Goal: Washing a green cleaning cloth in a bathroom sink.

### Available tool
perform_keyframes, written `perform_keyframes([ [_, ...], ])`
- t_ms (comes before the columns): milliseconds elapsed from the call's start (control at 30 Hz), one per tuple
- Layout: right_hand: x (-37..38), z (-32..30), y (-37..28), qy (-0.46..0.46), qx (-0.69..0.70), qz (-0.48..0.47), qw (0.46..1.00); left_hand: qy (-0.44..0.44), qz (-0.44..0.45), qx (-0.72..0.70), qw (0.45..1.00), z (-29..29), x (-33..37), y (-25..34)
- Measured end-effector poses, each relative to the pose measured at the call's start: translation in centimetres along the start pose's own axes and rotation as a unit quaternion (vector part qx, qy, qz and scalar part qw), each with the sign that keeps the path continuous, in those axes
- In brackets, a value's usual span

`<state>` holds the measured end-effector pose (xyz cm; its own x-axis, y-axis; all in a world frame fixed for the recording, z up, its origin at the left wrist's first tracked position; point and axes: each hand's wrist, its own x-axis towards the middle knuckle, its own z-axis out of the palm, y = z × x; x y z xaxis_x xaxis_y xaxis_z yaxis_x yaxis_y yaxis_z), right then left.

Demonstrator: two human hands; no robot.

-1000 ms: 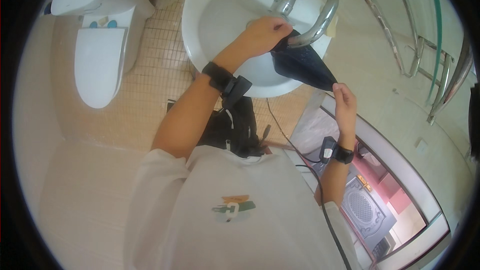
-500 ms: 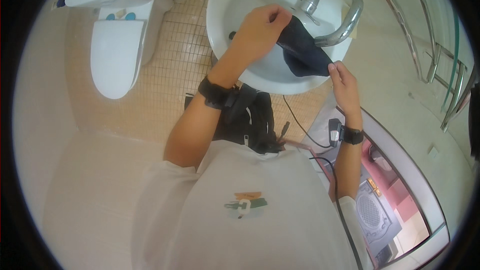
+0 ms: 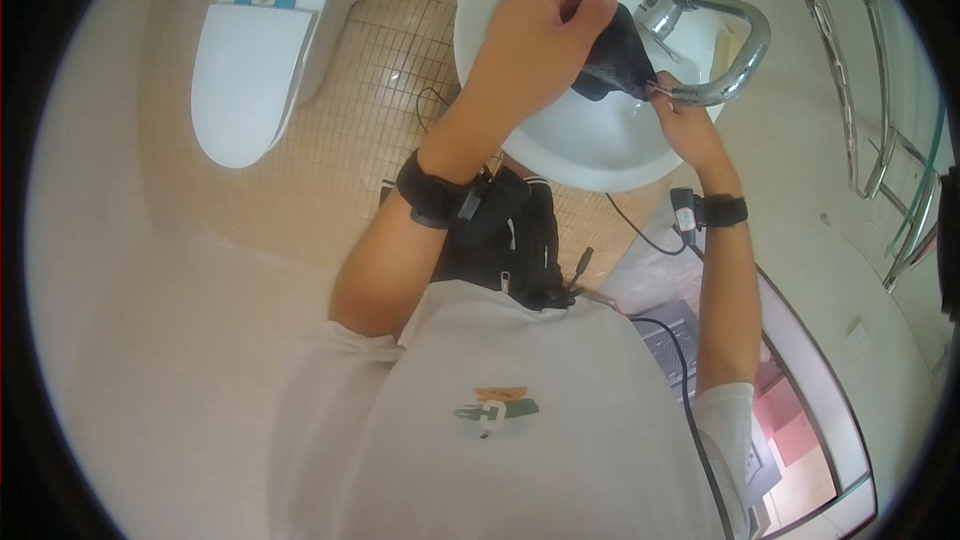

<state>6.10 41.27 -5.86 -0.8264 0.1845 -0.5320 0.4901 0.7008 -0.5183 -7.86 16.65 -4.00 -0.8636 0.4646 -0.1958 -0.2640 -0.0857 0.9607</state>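
A small dark cloth, sock-like in shape [image 3: 618, 58], is stretched between my two hands over the white washbasin [image 3: 600, 165]. My left hand [image 3: 540, 45] is closed with fingers and thumb pinching the cloth's upper left end. At its lower right end, my right hand [image 3: 692, 128] grips the cloth beside the spout of the chrome faucet [image 3: 757, 40]. The spout partly covers the fingertips of the right hand. Whether water is running onto the cloth I cannot tell for sure.
A white toilet [image 3: 250, 80] with its lid down stands at the left on small tan tiles. Chrome rails [image 3: 835, 60] run along the right wall. Below the right forearm lies a framed mirror [image 3: 800, 340]. A black cable [image 3: 690, 410] hangs across my shirt.
Both hands have carried the dark cloth closer to the faucet's spout, the right hand moving up beneath it. The cloth is now bunched shorter between the hands. The whole view has shifted slightly.
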Motion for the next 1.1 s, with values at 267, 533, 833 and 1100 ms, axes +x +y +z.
perform_keyframes([
  [267,2.0,2.4,2.1,0.009,0.01,0.017,1.0,0.0,-0.016,-0.046,0.999,-1.8,-0.8,0.5],
  [533,4.1,3.1,0.4,0.078,-0.044,0.064,0.994,0.047,0.03,0.048,0.997,-3.8,-1.1,0.8],
  [833,5.5,5.1,-3.6,0.066,0.315,0.221,0.92,0.137,0.005,0.041,0.99,-3.6,-2.3,0.5],
  [1100,3.2,4.3,-2.0,0.088,0.387,0.131,0.909,0.154,-0.029,0.024,0.987,-2.8,-3.3,-0.3],
])
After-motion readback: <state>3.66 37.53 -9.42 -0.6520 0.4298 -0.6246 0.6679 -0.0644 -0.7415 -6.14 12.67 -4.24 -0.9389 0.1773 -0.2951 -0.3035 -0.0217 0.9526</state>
